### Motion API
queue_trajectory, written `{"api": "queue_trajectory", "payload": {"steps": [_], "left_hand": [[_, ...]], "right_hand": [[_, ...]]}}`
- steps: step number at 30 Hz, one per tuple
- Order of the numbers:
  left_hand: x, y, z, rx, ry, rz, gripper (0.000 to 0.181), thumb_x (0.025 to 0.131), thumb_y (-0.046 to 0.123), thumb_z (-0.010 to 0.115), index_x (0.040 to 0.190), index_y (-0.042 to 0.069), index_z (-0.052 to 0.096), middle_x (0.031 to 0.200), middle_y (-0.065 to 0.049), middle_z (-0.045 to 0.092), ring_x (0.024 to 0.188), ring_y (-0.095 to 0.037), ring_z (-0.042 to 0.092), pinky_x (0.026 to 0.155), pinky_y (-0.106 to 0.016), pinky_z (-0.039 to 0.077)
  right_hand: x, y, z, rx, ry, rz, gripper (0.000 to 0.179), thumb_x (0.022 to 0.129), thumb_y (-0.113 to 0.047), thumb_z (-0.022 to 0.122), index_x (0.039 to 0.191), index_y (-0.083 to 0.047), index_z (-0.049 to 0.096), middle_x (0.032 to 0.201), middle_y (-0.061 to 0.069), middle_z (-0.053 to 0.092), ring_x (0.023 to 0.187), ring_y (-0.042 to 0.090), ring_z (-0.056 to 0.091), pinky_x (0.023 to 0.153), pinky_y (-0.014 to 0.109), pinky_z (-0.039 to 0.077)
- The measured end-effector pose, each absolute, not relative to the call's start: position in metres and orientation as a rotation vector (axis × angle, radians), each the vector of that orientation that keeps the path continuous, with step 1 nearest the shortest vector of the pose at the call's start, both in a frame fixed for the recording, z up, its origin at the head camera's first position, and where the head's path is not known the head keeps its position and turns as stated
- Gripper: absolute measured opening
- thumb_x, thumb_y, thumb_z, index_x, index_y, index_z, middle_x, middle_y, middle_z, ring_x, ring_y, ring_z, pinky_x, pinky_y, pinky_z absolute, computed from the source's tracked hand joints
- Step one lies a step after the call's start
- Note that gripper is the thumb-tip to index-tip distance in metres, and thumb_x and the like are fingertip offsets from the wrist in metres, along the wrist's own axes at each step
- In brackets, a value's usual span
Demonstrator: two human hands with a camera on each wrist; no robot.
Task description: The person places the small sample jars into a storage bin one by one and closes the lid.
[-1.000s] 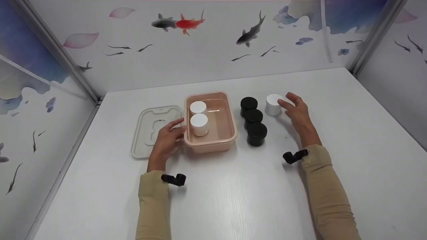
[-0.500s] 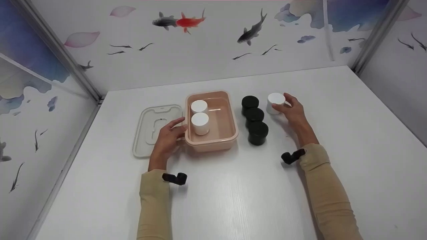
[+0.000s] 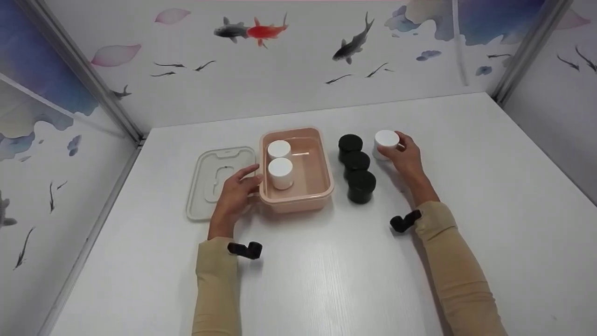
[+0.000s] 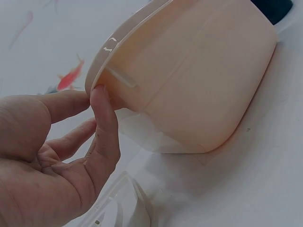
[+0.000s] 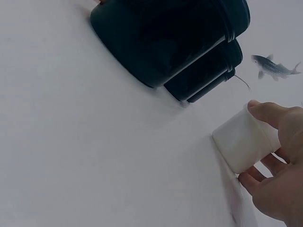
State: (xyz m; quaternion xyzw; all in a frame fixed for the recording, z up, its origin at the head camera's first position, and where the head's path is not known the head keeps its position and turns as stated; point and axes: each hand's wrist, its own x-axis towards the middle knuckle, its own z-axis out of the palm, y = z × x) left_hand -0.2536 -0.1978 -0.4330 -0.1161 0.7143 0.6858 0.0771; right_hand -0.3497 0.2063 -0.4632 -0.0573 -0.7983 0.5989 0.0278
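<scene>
My right hand [image 3: 408, 156] holds a white lidded jar [image 3: 384, 139] upright, thumb on its near side and fingers round the far side. In the right wrist view, this jar [image 5: 241, 139] stands close over the table between thumb and fingers. My left hand [image 3: 236, 191] touches the left rim of a pink plastic box [image 3: 298, 203] with its fingertips. The left wrist view shows the thumb [image 4: 105, 123] against the box rim [image 4: 102, 66]. Two white jars [image 3: 281, 172] stand inside, along the box's left side. Several black jars [image 3: 361, 186], three in a row, stand right of the box.
A pale grey lid [image 3: 205, 196] lies flat on the table left of the box, partly under the left hand. White panels printed with fish [image 3: 266, 31] enclose the table [image 3: 326, 270] at the back and sides.
My right thumb and fingers have closed round the white jar, which has barely moved. The right forearm has shifted slightly left. My left hand stays at the box rim.
</scene>
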Motion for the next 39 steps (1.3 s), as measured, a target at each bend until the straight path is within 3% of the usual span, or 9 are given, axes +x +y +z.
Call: {"api": "queue_trajectory", "payload": {"steps": [22,39], "left_hand": [[-0.252,-0.198,-0.432,-0.329,2.155,2.04,0.047,0.101,0.023,0.059,0.147,0.021,0.05,0.134,-0.012,0.065,0.117,-0.028,0.066,0.076,-0.026,0.058],[-0.252,-0.197,-0.432,-0.341,2.127,2.078,0.046,0.101,0.021,0.061,0.145,0.022,0.052,0.132,-0.014,0.065,0.114,-0.031,0.067,0.07,-0.025,0.058]], "right_hand": [[-0.339,0.19,-0.417,-0.141,-2.377,1.857,0.08,0.088,-0.025,0.078,0.153,-0.009,0.034,0.158,0.011,0.037,0.147,0.027,0.037,0.118,0.042,0.036],[-0.321,0.17,-0.385,0.133,-2.389,1.841,0.077,0.09,-0.023,0.076,0.153,-0.011,0.035,0.156,0.011,0.042,0.141,0.028,0.043,0.111,0.044,0.041]]}}
